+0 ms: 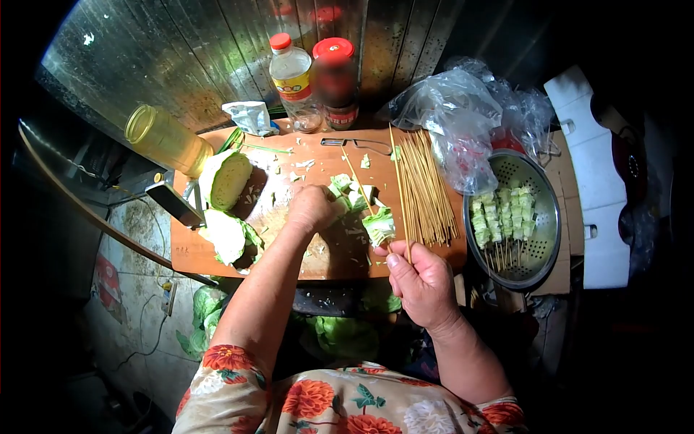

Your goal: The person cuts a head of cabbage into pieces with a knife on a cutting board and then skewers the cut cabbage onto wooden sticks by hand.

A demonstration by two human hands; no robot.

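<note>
My right hand (423, 282) is closed around bamboo skewers (401, 195) at the near edge of the wooden board (296, 249). One skewer slants left through folded cabbage pieces (380, 227); the others I can see are bare. Over the middle of the board, my left hand (312, 207) is curled, touching a small pile of cut cabbage (348, 189). Its fingertips are mostly hidden, so what they pinch cannot be made out. Half a cabbage (226, 181) sits at the left, with a cabbage chunk (225, 237) nearer me.
Loose bamboo skewers (428, 188) lie right of my hands. A metal colander (546, 249) holds several loaded cabbage skewers (504, 215). Plastic bags (455, 108), a bottle (293, 83), a red-lidded jar (337, 105) and a peeler (356, 143) are at the back. A knife (173, 205) is left.
</note>
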